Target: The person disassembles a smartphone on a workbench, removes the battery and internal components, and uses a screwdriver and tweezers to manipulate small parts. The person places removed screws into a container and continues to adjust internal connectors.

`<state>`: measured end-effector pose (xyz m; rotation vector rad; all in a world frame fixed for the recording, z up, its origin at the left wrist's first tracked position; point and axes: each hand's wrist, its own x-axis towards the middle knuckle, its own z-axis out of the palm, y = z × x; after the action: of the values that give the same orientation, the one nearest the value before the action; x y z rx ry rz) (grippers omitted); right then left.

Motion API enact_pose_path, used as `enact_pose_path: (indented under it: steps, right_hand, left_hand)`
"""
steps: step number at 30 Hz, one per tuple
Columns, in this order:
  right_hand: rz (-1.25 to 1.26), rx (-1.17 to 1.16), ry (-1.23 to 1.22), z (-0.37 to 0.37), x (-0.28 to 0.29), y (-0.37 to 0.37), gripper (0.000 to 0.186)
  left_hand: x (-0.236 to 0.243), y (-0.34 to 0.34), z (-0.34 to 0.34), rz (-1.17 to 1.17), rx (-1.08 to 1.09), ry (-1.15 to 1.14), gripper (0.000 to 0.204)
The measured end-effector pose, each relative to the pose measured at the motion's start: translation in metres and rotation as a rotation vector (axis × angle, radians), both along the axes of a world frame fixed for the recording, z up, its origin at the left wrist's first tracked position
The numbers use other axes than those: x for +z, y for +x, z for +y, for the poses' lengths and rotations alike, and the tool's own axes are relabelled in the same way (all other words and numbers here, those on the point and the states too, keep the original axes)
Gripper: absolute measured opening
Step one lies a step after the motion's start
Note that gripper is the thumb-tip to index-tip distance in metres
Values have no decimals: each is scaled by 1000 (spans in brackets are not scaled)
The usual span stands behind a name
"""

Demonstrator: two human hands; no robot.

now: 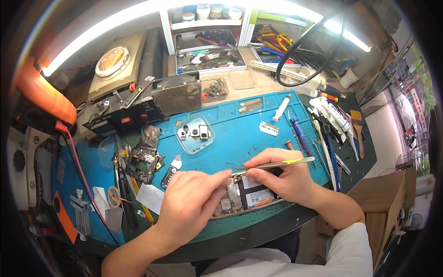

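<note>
An opened phone lies on the blue work mat in front of me, with its dark battery and inner parts bare. My right hand grips a pair of tweezers with a yellow mark, tilted over the phone's far edge. Their tips point left toward my other hand. My left hand covers the phone's left end, thumb and fingers pinched together. Whatever sits between those fingertips is too small or hidden to make out.
Beyond the phone stands a clear dish with small camera modules. Loose phone parts and pliers lie to the left. A syringe, a razor blade and a blue screwdriver lie at right. A black cable hangs overhead.
</note>
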<state>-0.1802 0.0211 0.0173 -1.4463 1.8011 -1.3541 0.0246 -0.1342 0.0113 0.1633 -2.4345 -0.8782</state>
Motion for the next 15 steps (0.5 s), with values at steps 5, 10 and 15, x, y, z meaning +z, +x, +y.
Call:
enact_pose_path:
  steps: [5,10,15]
  right_hand:
    - [60,19,-4,1,-1,-1,14]
    - [87,39,-49,-2,-2,0,11]
    - [62,63,-65,-2,-4,0,9]
  left_hand:
    - [-2,-7,-4,-20,3,32,44]
    - [-4,-6,-4,-12,43,-48,41]
    - [0,-7,0,-27,45,-128,37]
